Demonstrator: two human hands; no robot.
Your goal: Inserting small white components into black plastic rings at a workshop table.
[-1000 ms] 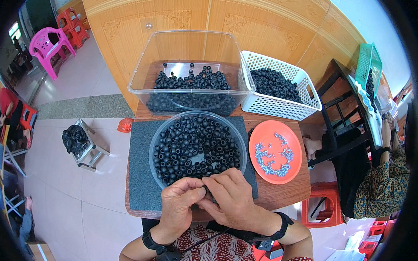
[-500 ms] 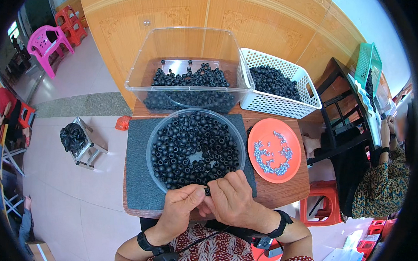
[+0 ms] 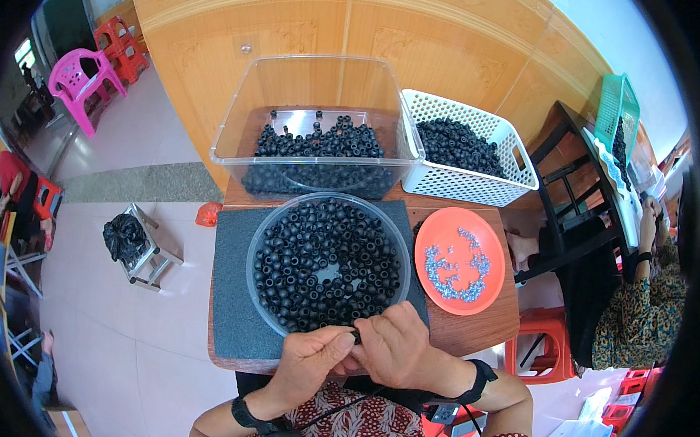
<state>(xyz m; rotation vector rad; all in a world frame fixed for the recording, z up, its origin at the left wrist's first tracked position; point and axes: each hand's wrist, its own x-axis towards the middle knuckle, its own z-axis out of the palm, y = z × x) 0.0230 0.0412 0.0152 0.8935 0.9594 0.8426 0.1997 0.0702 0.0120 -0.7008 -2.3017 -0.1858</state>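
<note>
My left hand [image 3: 313, 361] and my right hand [image 3: 396, 345] meet at the near rim of a round clear tub [image 3: 251, 270]. Between the left thumb and forefinger is a small black bead-like cap [image 3: 355, 336] with a hole. Curled right-hand fingers press against its other side; what else they hold is hidden. Many loose black caps [image 3: 326, 233] of the same kind fill the tub, leaving a bit of its bottom showing. To the right, an orange-red plate [image 3: 489, 293] carries tiny shiny silver pieces [image 3: 440, 277].
Behind the tub stand a clear rectangular bin [image 3: 317, 162] and a white perforated basket [image 3: 474, 186], both with black caps. A dark mat [image 3: 236, 291] lies under the tub. A stool with a black bag [image 3: 123, 237] is left; another person [image 3: 632, 313] sits at right.
The whole view has shifted slightly, so the table and tubs appear a little lower. Both hands stay together on the cap, which looks more covered by the fingers now.
</note>
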